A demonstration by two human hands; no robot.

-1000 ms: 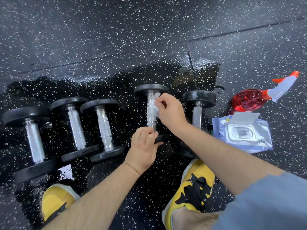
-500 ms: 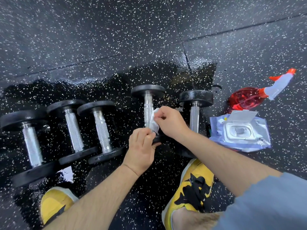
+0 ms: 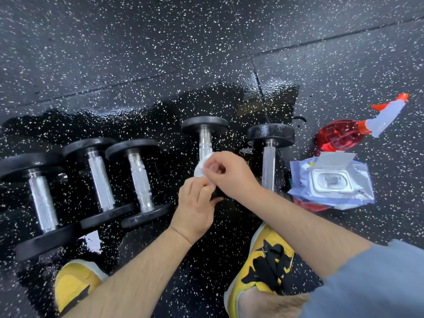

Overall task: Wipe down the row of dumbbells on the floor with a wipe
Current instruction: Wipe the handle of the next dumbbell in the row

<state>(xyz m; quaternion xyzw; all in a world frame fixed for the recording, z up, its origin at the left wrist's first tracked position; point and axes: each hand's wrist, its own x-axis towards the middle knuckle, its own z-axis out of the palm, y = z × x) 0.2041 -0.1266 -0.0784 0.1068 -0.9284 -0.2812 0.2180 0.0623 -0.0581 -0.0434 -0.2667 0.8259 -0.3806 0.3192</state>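
Note:
Several black dumbbells with knurled steel handles lie in a row on the speckled rubber floor. The fourth dumbbell (image 3: 205, 136) from the left is the one under my hands. My right hand (image 3: 231, 174) pinches a crumpled white wipe (image 3: 199, 168) against the lower part of its handle. My left hand (image 3: 197, 205) grips the near end of that same dumbbell, hiding its near head. Three more dumbbells (image 3: 140, 177) lie to the left, and one dumbbell (image 3: 270, 143) to the right.
An open pack of wipes (image 3: 330, 180) lies at the right, with a red spray bottle (image 3: 348, 131) behind it. The floor around the dumbbells is wet and shiny. My yellow shoes (image 3: 263, 267) stand close below the row.
My right hand has slid the wipe down the handle from near the far head to the near end. My left hand has kept its hold.

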